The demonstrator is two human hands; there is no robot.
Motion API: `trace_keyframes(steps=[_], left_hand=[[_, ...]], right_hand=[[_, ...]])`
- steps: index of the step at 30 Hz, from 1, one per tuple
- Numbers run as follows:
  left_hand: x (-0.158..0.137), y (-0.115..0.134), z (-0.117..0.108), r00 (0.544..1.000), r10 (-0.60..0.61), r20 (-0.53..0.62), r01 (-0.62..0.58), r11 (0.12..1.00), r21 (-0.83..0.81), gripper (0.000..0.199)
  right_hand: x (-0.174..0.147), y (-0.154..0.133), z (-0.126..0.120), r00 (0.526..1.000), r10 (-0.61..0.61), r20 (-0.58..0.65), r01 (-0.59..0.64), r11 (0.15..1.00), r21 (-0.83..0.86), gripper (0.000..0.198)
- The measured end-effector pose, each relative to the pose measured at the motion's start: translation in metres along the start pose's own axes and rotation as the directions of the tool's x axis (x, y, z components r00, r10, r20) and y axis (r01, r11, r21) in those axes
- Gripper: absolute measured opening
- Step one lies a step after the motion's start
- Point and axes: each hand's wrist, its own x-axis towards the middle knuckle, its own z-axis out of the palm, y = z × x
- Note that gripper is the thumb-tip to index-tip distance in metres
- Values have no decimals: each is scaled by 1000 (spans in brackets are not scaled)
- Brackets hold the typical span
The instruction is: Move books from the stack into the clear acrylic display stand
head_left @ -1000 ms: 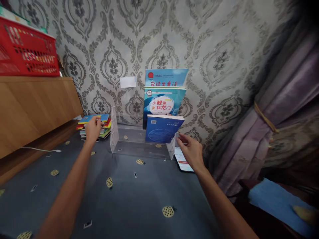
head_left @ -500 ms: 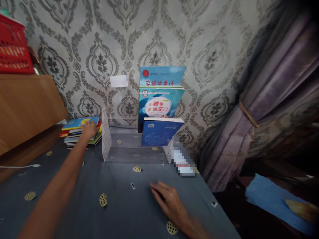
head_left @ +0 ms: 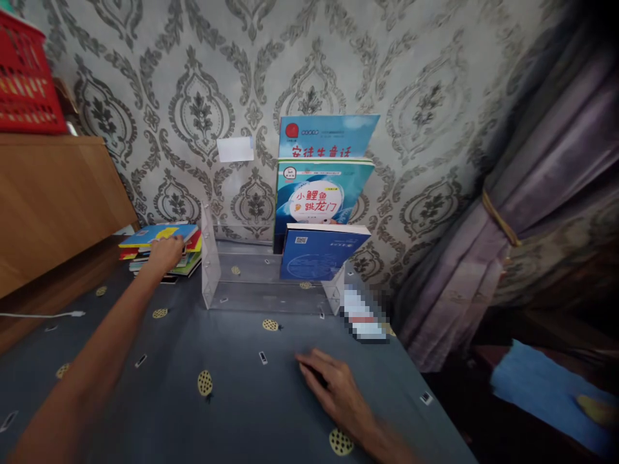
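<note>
My left hand (head_left: 167, 253) is at the front edge of a stack of books (head_left: 192, 265) on the left, its fingers bent over the blue top book (head_left: 149, 235). The fingertips are partly hidden, but they look closed on that book. Loosely curved, my right hand (head_left: 333, 383) rests on the table with a gap between thumb and fingers and nothing in it. Between and beyond the hands stands a clear stepped rack (head_left: 256, 298). At its right side are a dark blue book (head_left: 322, 254), a teal book (head_left: 319, 187) and a light blue book (head_left: 329, 132), upright one behind another.
The table (head_left: 232, 412) has a dark patterned cover. A wooden cabinet (head_left: 53, 206) with a red basket (head_left: 29, 77) on it stands at the left, near a white cable (head_left: 43, 315). A pixelated item (head_left: 362, 316) lies right of the rack, before a tied curtain (head_left: 464, 277).
My left hand has drawn slightly back toward me from the top of the stack, and the blue book appears shifted a little. My right hand stays put. The view has turned slightly.
</note>
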Motion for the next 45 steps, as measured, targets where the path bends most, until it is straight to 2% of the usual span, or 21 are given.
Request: trace_keyframes(steps=[5,9,11,15,18,21,26,32,36,40,45], left_hand=[[-59,-42,0,991,131,-28,-128,988,89,48],[-86,-63,3,992,121,29,-124,981,150,46],[-88,-57,4,991,127,34,-131,978,165,47],[-79,-24,13,986,160,-35,-154,978,141,63],[-74,-4,27,989,98,-115,-86,991,105,70],[-75,1,41,985,70,-155,-59,995,75,74],[-92,-10,45,986,152,-66,-144,983,115,76],[-134,-17,43,973,228,26,-229,959,168,74],[-160,-18,46,967,247,65,-253,963,96,77],[-182,-19,49,937,280,208,-276,960,-45,81],[-213,-16,35,886,295,358,-281,955,-91,80]], right_hand=[[2,-2,-1,1000,0,19,0,1000,9,31],[4,-3,-1,999,0,48,0,1000,-2,33],[5,-4,-1,998,-1,58,2,1000,-15,34],[6,-7,0,998,3,69,-1,1000,-29,33],[5,-7,1,996,16,85,-14,999,-34,30],[4,-4,0,994,32,104,-28,999,-46,26],[5,1,1,991,25,131,-21,999,-31,27],[6,0,2,990,9,144,-3,999,-45,28],[6,0,2,988,0,152,9,998,-56,27],[5,1,3,989,-8,147,16,999,-48,27],[4,3,3,990,-12,142,18,999,-42,27]])
